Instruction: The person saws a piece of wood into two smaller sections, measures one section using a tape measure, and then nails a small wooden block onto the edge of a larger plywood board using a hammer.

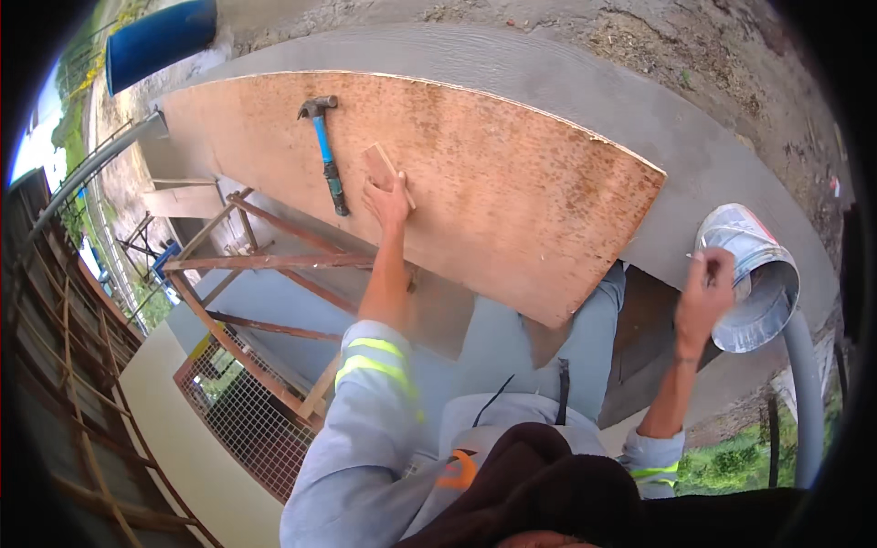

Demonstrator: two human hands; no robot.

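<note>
My left hand [389, 203] is closed around a small flat wooden block [379, 166], which rests on a large plywood sheet [512, 173]. Left of that hand lies a claw hammer [324, 151] with a blue and dark handle, its head toward the far edge of the sheet. Off the sheet to the right, my right hand [708, 294] is raised beside a dented, tipped metal bucket [758, 315]. Its fingers are pinched together, and a tiny pale tip shows at them, too small to name.
Grey concrete [548, 78] borders the far side of the plywood. A blue barrel [160, 41] lies at the far left. Wooden framing [265, 262] stands below on the left, near a wire mesh panel [251, 411]. A grey pipe [804, 402] runs beside the bucket.
</note>
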